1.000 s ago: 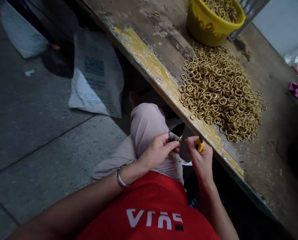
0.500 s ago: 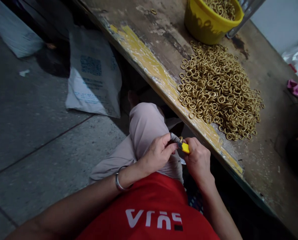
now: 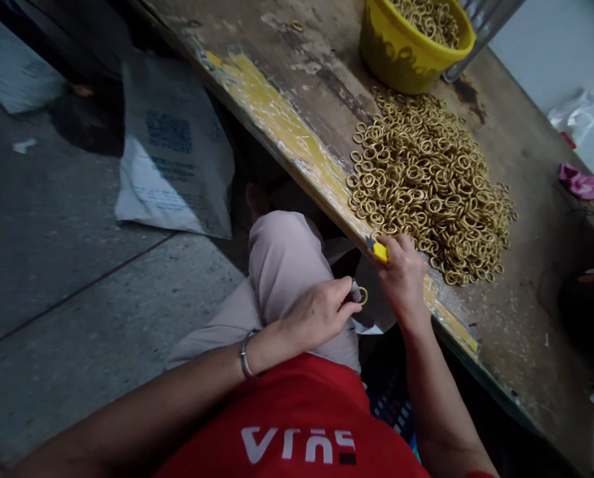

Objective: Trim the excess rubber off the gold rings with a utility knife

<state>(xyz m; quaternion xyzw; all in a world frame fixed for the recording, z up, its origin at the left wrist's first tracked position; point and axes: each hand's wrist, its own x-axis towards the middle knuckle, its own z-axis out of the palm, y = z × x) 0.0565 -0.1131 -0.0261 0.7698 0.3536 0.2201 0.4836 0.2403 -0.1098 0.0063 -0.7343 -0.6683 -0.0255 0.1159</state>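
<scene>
My left hand (image 3: 326, 311) is closed over my lap, pinching a small gold ring (image 3: 363, 296) that sticks out past the fingertips. Something grey wraps the tip of a finger there. My right hand (image 3: 402, 275) grips a yellow cutter (image 3: 379, 251) with a dark tip, at the table's edge beside the heap. Many gold rings (image 3: 441, 186) lie piled on the worn wooden table (image 3: 321, 60). Whether the right fingers touch any ring of the pile is hidden.
A yellow tub (image 3: 411, 56) of rings stands behind the pile. Pink cloth (image 3: 581, 182) lies at the right. A printed white sack (image 3: 174, 153) rests on the floor, left of the table, with another pale sack (image 3: 15, 66) beyond it.
My right hand has moved up with the cutter, away from my left hand, to the table's edge by the pile. The ring in my left hand now shows clearly.
</scene>
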